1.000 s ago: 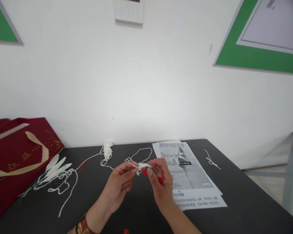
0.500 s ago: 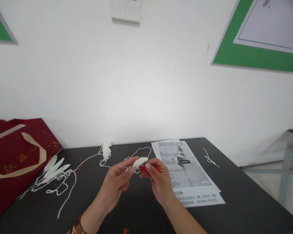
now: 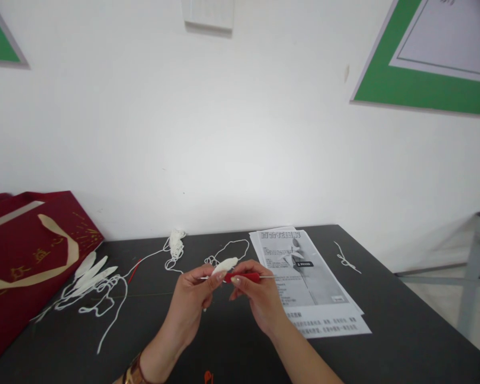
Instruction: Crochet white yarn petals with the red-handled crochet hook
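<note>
While the left hand point(image 3: 190, 296) is pinching the white petal-shaped piece point(image 3: 226, 264) above the worktop point(image 3: 232, 344), the right hand point(image 3: 263, 298) is gripping the red-handled tool point(image 3: 253, 277); bracing the piece and guiding the tool lightly is probably working best.

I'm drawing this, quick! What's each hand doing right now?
Left hand: closed, pinching the white piece.
Right hand: closed, holding the red-handled tool.
</note>
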Demonstrator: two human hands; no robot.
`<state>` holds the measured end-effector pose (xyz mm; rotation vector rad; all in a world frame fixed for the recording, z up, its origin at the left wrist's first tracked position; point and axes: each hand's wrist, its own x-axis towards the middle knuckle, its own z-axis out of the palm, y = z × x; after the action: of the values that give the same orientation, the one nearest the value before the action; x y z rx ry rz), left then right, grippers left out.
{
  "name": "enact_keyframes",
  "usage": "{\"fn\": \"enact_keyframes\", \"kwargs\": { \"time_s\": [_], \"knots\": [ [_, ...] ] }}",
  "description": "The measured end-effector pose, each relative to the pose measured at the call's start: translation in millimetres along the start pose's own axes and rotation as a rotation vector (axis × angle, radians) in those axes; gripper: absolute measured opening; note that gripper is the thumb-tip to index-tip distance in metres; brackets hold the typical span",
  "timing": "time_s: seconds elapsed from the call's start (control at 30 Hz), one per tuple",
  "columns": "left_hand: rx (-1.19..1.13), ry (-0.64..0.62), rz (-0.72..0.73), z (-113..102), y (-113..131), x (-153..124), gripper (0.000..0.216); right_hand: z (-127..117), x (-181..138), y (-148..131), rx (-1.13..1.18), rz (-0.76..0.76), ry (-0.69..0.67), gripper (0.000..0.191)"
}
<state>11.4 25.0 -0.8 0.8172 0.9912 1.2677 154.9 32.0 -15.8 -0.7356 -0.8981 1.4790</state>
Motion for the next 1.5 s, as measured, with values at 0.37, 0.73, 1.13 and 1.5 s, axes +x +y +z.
{"fn": "enact_keyframes", "kwargs": {
  "time_s": [0.37,0.73,1.13,1.5],
  "knots": [
    [-0.073,-0.168,-0.087,-3,6,-2,0.042,-5,4,-5,0.104,0.004,0.017,0.017],
    [0.013,-0.150,-0.073,-2,6,-3,0.026,-8,2,-5,-0.086,-0.273,0.016,0.012],
    [0.069,-0.243,-0.051,-6,4,-4,0.028,-7,-2,-1,-0.128,-0.207,-0.065,0.013],
    [0.245,-0.190,0.277,-12,-1,-5,0.017,-5,-7,-3,-0.160,-0.236,-0.018,0.014]
  ]
}}
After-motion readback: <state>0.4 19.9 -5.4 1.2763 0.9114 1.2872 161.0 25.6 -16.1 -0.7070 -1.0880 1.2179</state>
